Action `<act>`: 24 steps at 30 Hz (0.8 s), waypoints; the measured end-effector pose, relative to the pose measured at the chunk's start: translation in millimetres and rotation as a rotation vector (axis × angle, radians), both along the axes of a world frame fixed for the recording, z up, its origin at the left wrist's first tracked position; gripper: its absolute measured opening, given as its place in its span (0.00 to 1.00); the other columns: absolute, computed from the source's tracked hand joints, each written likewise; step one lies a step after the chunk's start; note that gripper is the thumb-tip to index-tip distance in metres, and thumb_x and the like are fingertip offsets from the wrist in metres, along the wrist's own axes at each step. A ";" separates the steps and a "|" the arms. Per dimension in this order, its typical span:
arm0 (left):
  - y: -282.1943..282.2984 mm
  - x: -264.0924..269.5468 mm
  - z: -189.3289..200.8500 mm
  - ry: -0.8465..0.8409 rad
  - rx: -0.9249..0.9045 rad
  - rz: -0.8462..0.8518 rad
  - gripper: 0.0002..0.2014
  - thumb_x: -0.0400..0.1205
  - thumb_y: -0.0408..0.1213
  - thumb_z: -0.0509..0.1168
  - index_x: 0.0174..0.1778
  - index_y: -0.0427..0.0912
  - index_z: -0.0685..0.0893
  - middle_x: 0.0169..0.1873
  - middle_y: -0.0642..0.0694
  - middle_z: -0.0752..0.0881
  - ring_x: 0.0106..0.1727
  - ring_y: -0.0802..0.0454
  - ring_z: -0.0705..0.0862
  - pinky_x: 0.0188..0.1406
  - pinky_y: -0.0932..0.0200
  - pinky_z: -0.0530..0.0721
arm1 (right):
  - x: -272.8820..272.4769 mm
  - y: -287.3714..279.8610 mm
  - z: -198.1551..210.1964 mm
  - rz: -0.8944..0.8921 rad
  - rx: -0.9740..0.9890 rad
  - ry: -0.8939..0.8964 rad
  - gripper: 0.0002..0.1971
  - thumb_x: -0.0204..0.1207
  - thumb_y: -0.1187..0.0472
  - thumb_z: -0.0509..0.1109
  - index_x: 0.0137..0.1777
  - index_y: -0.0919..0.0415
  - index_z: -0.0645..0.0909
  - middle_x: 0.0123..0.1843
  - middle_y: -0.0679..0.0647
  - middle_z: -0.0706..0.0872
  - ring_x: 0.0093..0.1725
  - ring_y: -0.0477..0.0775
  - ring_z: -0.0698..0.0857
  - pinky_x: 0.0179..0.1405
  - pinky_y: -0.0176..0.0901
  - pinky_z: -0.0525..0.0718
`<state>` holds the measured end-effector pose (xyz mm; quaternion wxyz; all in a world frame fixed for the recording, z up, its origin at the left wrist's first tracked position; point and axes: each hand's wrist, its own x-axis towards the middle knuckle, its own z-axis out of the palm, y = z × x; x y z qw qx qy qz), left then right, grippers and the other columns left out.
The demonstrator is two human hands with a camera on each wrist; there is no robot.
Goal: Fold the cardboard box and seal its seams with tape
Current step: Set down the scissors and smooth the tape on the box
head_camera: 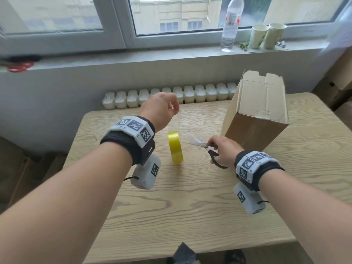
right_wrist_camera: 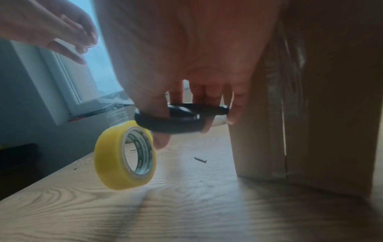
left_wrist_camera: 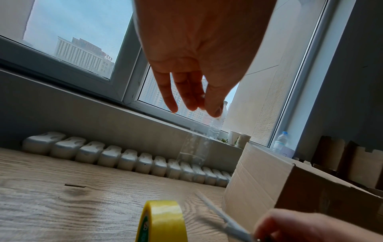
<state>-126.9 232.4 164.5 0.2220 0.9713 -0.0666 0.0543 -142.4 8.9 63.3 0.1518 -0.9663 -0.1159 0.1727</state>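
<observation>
A yellow tape roll [head_camera: 175,146] [left_wrist_camera: 161,222] [right_wrist_camera: 124,155] stands on edge mid-table. My left hand [head_camera: 174,107] [left_wrist_camera: 199,104] is raised above it and pinches a clear tape strip [left_wrist_camera: 193,147] that hangs down toward the roll. Just right of the roll, my right hand [head_camera: 215,149] [right_wrist_camera: 186,117] grips the black handles of the scissors [head_camera: 198,142] [right_wrist_camera: 176,119], whose blades are parted and point left at the strip. The brown cardboard box [head_camera: 257,107] [left_wrist_camera: 259,180] [right_wrist_camera: 311,114] stands upright at the right, close behind my right hand, with tape showing on its seam.
The wooden table [head_camera: 190,206] has a white radiator [head_camera: 171,96] behind its far edge. On the windowsill stand a plastic bottle [head_camera: 231,25] and two paper cups [head_camera: 266,36]. A small dark screw [right_wrist_camera: 200,160] lies on the table. More cardboard leans at the far right [left_wrist_camera: 356,160].
</observation>
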 end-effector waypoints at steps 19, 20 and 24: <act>-1.2 -16.6 -9.8 -0.034 -0.069 -0.106 0.08 0.79 0.37 0.69 0.35 0.54 0.82 0.32 0.59 0.75 0.38 0.56 0.76 0.41 0.60 0.74 | 2.6 14.8 24.1 0.182 -0.188 -0.127 0.14 0.79 0.50 0.66 0.63 0.46 0.79 0.58 0.47 0.82 0.59 0.53 0.80 0.51 0.47 0.81; -1.7 -17.6 -11.7 -0.024 -0.060 -0.105 0.08 0.79 0.37 0.68 0.36 0.53 0.82 0.32 0.59 0.75 0.39 0.56 0.76 0.41 0.61 0.74 | 2.1 15.2 23.6 0.194 -0.213 -0.143 0.13 0.79 0.49 0.65 0.62 0.46 0.80 0.57 0.47 0.83 0.58 0.53 0.80 0.51 0.47 0.81; -1.7 -21.9 -20.1 0.022 -0.043 -0.102 0.07 0.81 0.37 0.67 0.38 0.52 0.83 0.34 0.59 0.74 0.41 0.55 0.76 0.44 0.60 0.76 | 0.4 15.3 19.6 0.235 -0.273 -0.190 0.11 0.79 0.50 0.65 0.59 0.45 0.81 0.54 0.47 0.85 0.56 0.55 0.82 0.46 0.46 0.81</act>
